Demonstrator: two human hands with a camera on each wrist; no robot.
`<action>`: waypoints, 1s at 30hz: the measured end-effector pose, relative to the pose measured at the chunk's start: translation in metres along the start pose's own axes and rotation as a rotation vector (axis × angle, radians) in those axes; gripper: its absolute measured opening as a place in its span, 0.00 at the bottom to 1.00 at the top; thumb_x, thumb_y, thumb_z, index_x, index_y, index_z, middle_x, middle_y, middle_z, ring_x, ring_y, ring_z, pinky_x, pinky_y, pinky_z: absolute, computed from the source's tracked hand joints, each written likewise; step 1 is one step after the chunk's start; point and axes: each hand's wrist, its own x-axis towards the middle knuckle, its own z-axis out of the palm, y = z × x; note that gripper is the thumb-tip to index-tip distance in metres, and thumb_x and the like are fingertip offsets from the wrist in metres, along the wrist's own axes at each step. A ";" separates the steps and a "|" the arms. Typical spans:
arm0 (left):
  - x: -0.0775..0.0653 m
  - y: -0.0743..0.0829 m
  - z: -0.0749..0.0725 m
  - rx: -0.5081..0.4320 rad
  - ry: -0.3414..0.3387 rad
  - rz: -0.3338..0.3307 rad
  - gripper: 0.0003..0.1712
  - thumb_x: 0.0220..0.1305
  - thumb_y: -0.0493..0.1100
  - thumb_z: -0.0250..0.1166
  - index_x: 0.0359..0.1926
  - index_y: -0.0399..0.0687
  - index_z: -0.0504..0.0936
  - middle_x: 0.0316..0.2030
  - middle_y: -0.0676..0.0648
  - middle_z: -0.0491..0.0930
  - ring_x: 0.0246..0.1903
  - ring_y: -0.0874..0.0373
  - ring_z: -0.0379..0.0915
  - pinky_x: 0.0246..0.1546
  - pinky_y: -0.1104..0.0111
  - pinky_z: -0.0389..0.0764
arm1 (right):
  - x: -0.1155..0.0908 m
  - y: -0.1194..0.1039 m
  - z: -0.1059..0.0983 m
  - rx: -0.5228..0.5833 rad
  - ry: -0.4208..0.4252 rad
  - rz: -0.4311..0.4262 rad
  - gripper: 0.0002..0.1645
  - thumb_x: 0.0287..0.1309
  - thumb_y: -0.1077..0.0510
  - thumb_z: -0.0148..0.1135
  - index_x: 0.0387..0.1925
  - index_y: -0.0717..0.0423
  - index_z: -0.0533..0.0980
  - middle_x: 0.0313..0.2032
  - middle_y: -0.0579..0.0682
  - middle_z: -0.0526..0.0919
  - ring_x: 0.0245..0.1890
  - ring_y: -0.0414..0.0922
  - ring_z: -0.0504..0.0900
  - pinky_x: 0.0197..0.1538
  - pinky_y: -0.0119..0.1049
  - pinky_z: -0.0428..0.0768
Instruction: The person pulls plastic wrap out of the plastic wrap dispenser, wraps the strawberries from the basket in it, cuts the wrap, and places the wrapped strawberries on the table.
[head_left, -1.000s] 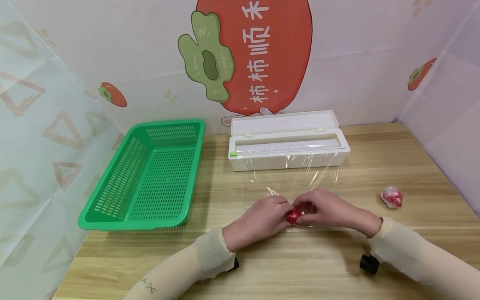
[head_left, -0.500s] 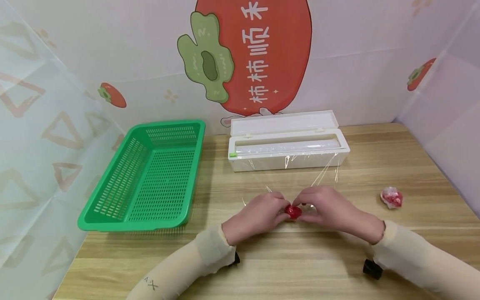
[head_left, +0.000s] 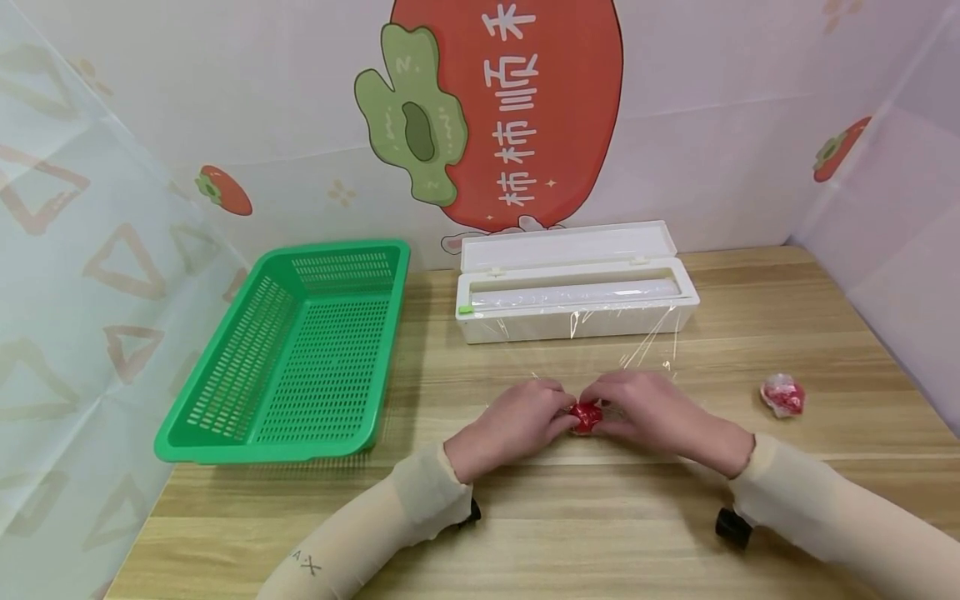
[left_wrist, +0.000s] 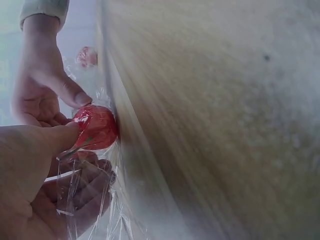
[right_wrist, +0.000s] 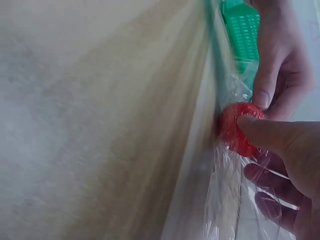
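Observation:
A small round red thing [head_left: 585,417], glossy with cling film [left_wrist: 75,195] over it, sits between both hands above the table. In the left wrist view a thin green mark shows on its skin. My left hand [head_left: 517,422] pinches it from the left, thumb [left_wrist: 65,135] against its side. From the right, my right hand [head_left: 651,417] grips it too, with its thumb [right_wrist: 262,131] laid on the red surface. Stretched film runs from the hands back to the open white cling film box [head_left: 577,325], where the roll [head_left: 577,293] lies.
A green plastic basket [head_left: 385,367] stands on the left of the wooden table [head_left: 600,533]. Another red thing wrapped in film [head_left: 783,395] lies at the right. Printed cloth walls [head_left: 720,150] enclose the back and sides.
Both hands have shifted slightly away from the body with the red thing, which has turned between the fingers. The film between hands and box has slackened a little.

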 end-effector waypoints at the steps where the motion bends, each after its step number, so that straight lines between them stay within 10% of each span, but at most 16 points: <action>1: 0.000 0.000 0.000 0.011 0.015 0.004 0.11 0.69 0.53 0.62 0.40 0.54 0.85 0.32 0.57 0.79 0.30 0.66 0.71 0.34 0.76 0.75 | 0.001 0.001 -0.001 0.015 -0.009 0.006 0.15 0.49 0.47 0.76 0.40 0.43 0.84 0.35 0.35 0.86 0.35 0.33 0.83 0.39 0.32 0.83; 12: 0.000 -0.001 -0.002 0.080 0.252 0.198 0.05 0.62 0.47 0.70 0.38 0.55 0.86 0.37 0.57 0.84 0.41 0.63 0.77 0.47 0.74 0.78 | 0.006 0.017 -0.003 0.139 -0.093 0.027 0.16 0.49 0.55 0.76 0.42 0.43 0.85 0.37 0.37 0.87 0.37 0.35 0.84 0.42 0.34 0.84; 23: 0.004 -0.001 -0.001 0.084 0.140 0.138 0.11 0.60 0.48 0.71 0.44 0.54 0.86 0.35 0.57 0.81 0.35 0.66 0.75 0.39 0.77 0.78 | 0.012 0.024 -0.007 0.254 -0.176 0.128 0.17 0.51 0.53 0.75 0.45 0.45 0.83 0.41 0.38 0.88 0.38 0.33 0.84 0.43 0.32 0.83; 30: 0.009 -0.003 -0.001 0.065 0.124 0.088 0.12 0.63 0.52 0.68 0.45 0.55 0.87 0.37 0.57 0.83 0.37 0.67 0.78 0.43 0.76 0.80 | 0.014 0.029 -0.013 0.143 -0.120 0.044 0.14 0.50 0.54 0.76 0.41 0.46 0.85 0.39 0.40 0.89 0.38 0.36 0.85 0.43 0.36 0.84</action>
